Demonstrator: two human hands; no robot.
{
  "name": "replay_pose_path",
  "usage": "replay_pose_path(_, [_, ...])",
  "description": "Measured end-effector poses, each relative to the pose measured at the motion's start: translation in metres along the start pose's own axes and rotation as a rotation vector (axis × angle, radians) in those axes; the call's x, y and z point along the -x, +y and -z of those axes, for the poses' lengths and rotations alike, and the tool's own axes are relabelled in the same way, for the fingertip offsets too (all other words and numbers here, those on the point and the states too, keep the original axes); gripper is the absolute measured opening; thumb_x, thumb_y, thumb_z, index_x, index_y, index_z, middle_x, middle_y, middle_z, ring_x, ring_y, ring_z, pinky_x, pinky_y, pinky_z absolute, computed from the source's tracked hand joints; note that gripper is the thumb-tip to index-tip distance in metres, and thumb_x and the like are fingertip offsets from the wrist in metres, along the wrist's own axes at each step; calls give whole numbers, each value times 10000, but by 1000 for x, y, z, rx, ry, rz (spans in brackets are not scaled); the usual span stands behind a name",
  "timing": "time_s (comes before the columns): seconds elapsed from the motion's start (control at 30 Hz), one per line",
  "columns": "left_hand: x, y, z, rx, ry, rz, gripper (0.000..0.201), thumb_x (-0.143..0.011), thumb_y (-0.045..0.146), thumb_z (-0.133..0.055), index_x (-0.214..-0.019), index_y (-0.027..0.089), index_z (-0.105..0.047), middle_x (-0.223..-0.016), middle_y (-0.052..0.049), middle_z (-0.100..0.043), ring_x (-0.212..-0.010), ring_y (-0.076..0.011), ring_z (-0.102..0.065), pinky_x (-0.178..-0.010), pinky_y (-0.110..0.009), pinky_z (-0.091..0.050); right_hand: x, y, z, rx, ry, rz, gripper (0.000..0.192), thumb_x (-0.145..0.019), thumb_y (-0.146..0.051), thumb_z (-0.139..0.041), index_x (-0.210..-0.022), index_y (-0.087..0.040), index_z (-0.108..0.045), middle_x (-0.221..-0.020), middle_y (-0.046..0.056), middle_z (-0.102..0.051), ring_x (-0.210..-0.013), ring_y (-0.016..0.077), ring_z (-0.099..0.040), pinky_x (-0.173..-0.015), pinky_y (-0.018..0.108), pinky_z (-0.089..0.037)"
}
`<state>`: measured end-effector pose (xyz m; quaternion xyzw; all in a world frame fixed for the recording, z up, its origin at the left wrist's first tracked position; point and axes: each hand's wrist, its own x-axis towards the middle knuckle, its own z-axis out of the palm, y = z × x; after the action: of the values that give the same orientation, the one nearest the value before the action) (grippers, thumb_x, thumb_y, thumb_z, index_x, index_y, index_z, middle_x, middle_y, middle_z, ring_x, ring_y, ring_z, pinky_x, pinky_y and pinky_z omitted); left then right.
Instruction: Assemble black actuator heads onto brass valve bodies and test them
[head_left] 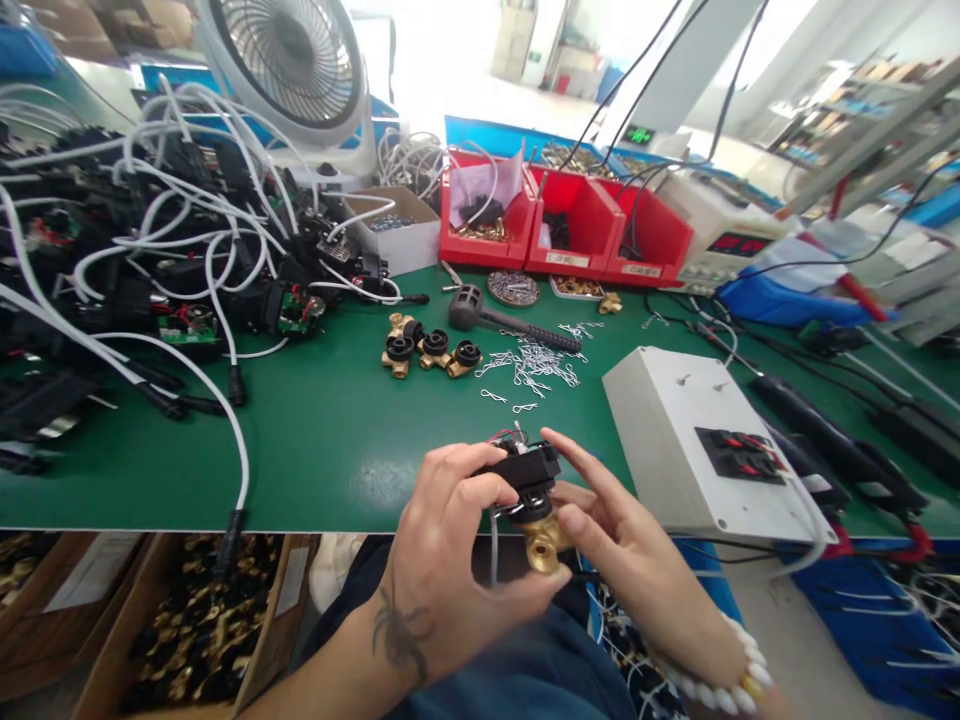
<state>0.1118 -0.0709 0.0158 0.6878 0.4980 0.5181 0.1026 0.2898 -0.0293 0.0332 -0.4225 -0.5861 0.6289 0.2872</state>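
While the green table point(330, 440) spreads wide, a white box point(697, 440) is seen to its right side and a hammer point(510, 320) farther back. Just off the table's near edge, a brass valve point(536, 500) with a black top (wires upward) is held upright between both hands. Left hand point(450, 540) fingers are closed on the black top; right hand point(615, 550) fingers cradle the brass end, equally near.

Bare forearms — left wrist tattoo point(397, 630), right white bead bracelet point(724, 678).
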Motion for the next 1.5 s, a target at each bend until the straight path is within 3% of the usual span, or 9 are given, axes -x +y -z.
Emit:
replay_pose_path(0.13, [-3,1,3,29,-55,-28,367,-864,435,-706,-1052,163,-546,-1199,-125,-632,-1184,-216,-568,-1045,-355,-486,-5,0,-13,-288,14,10,541,-920,-376,-667,-1390,-301,-412,-1300,75,-633,-1161,177,-633,-1013,330,-522])
replay_pose_path(0.27, [-5,2,2,59,-5,-14,3,-945,177,-601,-946,175,-602,-1172,-83,-659,-1180,-146,-580,-1061,-263,-455,-5,3,-16,-345,66,92,485,-898,-351,-703,-1325,-334,-474,-1291,55,-643,-1160,183,-635,-946,297,-554])
replay_pose_path(0.7, [0,4,-9,5,111,19,111,-893,77,-611,-886,187,-626,-1105,-58,-692,-1120,-155,-620,-1038,-293,-484,-4,15,-36,-414,213,51,508,-875,-425,-706,-1274,-278,-428,-1150,67,-696,-1049,197,-682,-937,334,-557])
replay_pose_path(0.87, [4,-3,-4,406,85,377,524,-880,320,-684,-1351,233,-472,-1412,-112,-543,-1332,-253,-512,-1091,-429,-467,1,1,-35,-298,146,122,521,-878,-469,-683,-1300,-321,-415,-1164,53,-690,-1031,204,-690,-916,357,-572])
replay_pose_path(0.97, [3,-10,0,800,-215,637,549,-873,475,-673,-1324,201,-520,-1291,-122,-653,-1186,-283,-640,-989,-418,-545,3,-22,-14,189,49,176,514,-867,-442,-694,-1324,-315,-499,-1093,36,-710,-985,212,-698,-864,347,-579])
replay_pose_path(1.03, [2,-11,2,835,-288,717,469,-814,421,-752,-1197,203,-592,-1126,-79,-722,-1019,-255,-707,-900,-373,-578,-3,-39,17,615,101,218,449,-874,-442,-672,-1295,-309,-587,-1002,23,-726,-917,215,-701,-818,346,-572])
replay_pose_path(1.13, [2,-6,4,739,-196,731,478,-704,259,-842,-1119,242,-607,-1004,-5,-730,-882,-191,-717,-803,-284,-586,-26,-57,80,993,628,237,338,-873,-379,-671,-1192,-267,-666,-1019,36,-722,-976,217,-670,-929,361,-495])
replay_pose_path(1.3, [5,5,5,814,-162,670,567,-659,187,-859,-1152,294,-600,-987,18,-733,-827,-157,-720,-739,-234,-605,-64,-60,155,979,601,-21,29,-799,-131,-712,-790,-140,-737,-812,63,-723,-751,175,-632,-766,312,-444])
replay_pose_path(1.5, [10,8,7,698,-186,580,641,-624,195,-887,-1184,308,-595,-1026,-13,-742,-787,-176,-737,-685,-244,-636,-67,-40,166,850,639,-29,84,-877,-165,-655,-817,-132,-703,-837,59,-711,-747,134,-596,-770,272,-421])
